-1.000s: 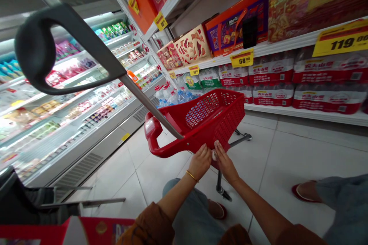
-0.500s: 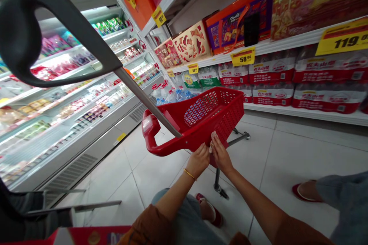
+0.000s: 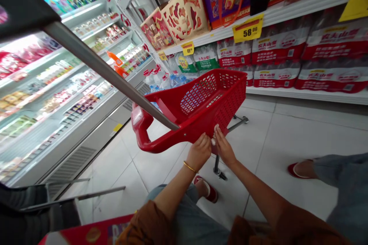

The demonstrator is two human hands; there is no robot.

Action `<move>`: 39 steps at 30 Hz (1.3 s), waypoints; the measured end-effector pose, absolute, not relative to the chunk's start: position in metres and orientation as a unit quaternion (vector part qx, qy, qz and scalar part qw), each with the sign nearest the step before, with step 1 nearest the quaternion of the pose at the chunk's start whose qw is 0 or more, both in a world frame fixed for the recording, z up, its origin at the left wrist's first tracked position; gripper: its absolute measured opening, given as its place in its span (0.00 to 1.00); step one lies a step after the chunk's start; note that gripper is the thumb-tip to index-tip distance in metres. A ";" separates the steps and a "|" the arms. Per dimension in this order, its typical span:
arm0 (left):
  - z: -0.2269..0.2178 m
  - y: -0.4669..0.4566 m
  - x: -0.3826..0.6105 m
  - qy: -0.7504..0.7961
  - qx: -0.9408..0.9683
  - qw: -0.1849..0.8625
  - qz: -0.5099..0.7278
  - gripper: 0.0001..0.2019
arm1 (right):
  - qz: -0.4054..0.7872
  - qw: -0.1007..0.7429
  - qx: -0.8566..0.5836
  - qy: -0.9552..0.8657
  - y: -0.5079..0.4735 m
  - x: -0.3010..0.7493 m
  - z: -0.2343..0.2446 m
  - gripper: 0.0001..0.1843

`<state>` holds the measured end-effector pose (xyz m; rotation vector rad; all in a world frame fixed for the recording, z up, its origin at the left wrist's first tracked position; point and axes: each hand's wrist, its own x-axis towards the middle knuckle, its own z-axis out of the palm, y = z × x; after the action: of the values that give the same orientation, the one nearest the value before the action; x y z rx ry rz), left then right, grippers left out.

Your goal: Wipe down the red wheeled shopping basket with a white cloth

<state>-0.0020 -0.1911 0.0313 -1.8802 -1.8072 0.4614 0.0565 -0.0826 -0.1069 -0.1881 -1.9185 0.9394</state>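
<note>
A red plastic shopping trolley basket [image 3: 201, 101] with a mesh-patterned wall stands on thin metal legs in front of me. Its long grey telescopic handle [image 3: 106, 71] runs up to the left. My left hand [image 3: 199, 152], with a gold bangle on the wrist, and my right hand [image 3: 222, 147] both grip the basket's near rim, side by side. A small white thing [image 3: 213, 141] shows between my fingers, too small to identify. The basket's inside looks bare where visible.
To the left runs a lit refrigerated display case [image 3: 57, 84]. Shelves on the right hold gift boxes and bottled-water packs [image 3: 278, 48] with yellow price tags. A leg in a red sandal [image 3: 299, 170] stands right on the tiled floor [image 3: 273, 153]. A red box [image 3: 94, 233] sits at the bottom edge.
The view has tilted and shifted, so the basket sits further left and higher, and the black handle grip has left the frame. Both hands stay on the rim.
</note>
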 end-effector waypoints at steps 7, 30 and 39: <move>0.031 -0.189 0.003 -0.671 -0.676 0.251 0.171 0.16 | 0.383 0.459 -0.090 -0.797 -0.087 0.063 -0.127 0.33; 0.000 -0.190 0.003 -0.683 -0.679 0.187 0.192 0.18 | 0.432 0.441 -0.168 -0.768 -0.085 0.075 -0.132 0.32; -0.016 -0.185 0.006 -0.678 -0.679 0.204 0.194 0.19 | 0.452 0.446 -0.136 -0.761 -0.081 0.066 -0.124 0.30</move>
<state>0.0061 -0.1854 -0.0157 -1.8933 -1.8922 0.5419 0.0661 -0.0812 -0.1236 -0.3376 -1.8839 1.1185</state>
